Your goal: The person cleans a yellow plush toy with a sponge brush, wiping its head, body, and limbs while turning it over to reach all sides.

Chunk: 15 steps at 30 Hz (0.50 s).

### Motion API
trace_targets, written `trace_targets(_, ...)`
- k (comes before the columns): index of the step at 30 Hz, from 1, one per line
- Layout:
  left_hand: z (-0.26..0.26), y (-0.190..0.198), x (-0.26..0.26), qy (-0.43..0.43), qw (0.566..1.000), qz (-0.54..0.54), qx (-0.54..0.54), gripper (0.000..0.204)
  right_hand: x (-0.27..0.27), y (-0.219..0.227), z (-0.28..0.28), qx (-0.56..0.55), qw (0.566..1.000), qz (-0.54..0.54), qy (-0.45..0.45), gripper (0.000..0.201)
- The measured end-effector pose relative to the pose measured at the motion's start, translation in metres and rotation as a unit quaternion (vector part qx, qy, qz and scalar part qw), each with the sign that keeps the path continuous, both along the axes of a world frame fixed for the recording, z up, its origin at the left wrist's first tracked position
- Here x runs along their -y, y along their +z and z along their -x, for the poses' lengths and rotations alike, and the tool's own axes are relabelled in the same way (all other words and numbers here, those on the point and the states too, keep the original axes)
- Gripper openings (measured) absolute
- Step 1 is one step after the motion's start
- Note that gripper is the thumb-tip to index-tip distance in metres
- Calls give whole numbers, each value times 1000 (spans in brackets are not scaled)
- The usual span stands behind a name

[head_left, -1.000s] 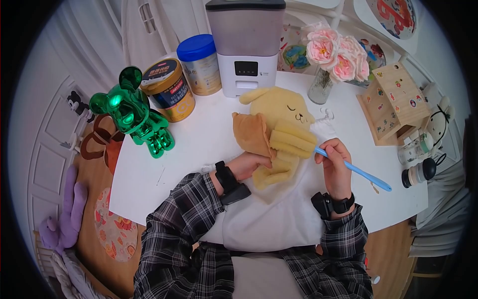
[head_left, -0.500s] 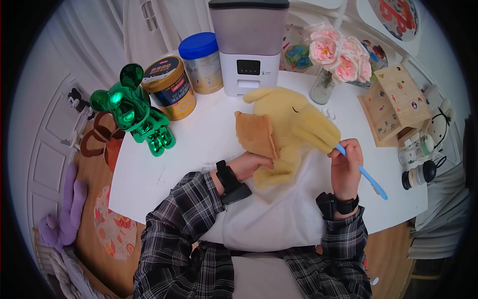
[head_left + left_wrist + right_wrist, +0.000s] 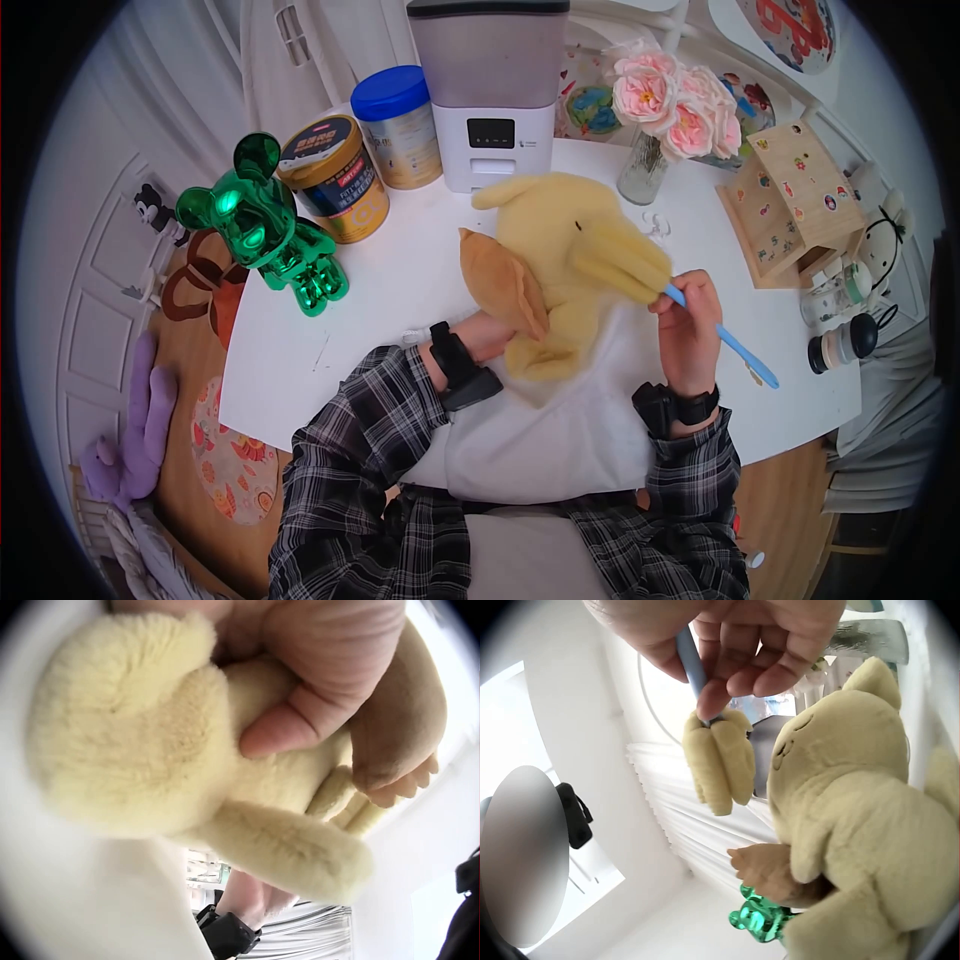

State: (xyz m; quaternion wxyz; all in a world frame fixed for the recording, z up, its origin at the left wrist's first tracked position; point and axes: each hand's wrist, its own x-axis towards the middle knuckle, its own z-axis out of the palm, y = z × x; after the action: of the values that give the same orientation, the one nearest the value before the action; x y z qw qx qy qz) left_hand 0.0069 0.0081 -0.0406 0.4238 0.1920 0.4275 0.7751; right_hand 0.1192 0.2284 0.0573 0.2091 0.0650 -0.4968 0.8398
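Observation:
A yellow plush dog (image 3: pixel 545 225) sits propped on the table in front of the person. My left hand (image 3: pixel 485 335) grips its lower body; the thumb (image 3: pixel 281 731) presses into the fur in the left wrist view. At its side is a brown plush piece with a wavy edge (image 3: pixel 492 280), which partly hides the left hand's fingers in the head view. My right hand (image 3: pixel 690 325) pinches the blue handle of a sponge brush (image 3: pixel 625 263) with a yellow lobed head. That head overlaps the dog's face in the head view, and in the right wrist view stands just before the face.
A white feeder (image 3: pixel 490 130), two tins (image 3: pixel 335 180) and a shiny green bear figure (image 3: pixel 265 230) line the back and left. A glass vase of pink roses (image 3: pixel 645 170), a wooden house (image 3: pixel 790 215) and small jars (image 3: pixel 843 343) stand on the right. White cloth (image 3: pixel 550 440) covers the front edge.
The brush moved from the dog's chest up and right across its face, then slightly back left. The brown piece has turned more edge-on. The left hand keeps its hold.

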Motion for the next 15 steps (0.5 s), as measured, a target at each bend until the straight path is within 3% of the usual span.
trace_targets(2, -1, 5, -1, -5, 1000, -9, -2, 37, 1, -7, 3, 42, 997, -64, -7, 17)
trace_targets(6, 0, 10, 3, -10, 1000, -7, 11, 37, -2, -12, -1, 67, 987, -116, 89, 16)
trace_targets(9, 2, 8, 4, -5, 1000, 12, -1, 37, -6, -5, -4, -6, 998, -36, 58, 16)
trace_targets(12, 1, 12, 4, -4, 1000, 27, -13, 37, 2, 0, 2, 3, 998, -21, -54, 16)
trace_targets(15, 0, 11, 0, 0, 1000, -1, -12, 35, 9, -4, 2, 43, 996, -78, -29, 16)
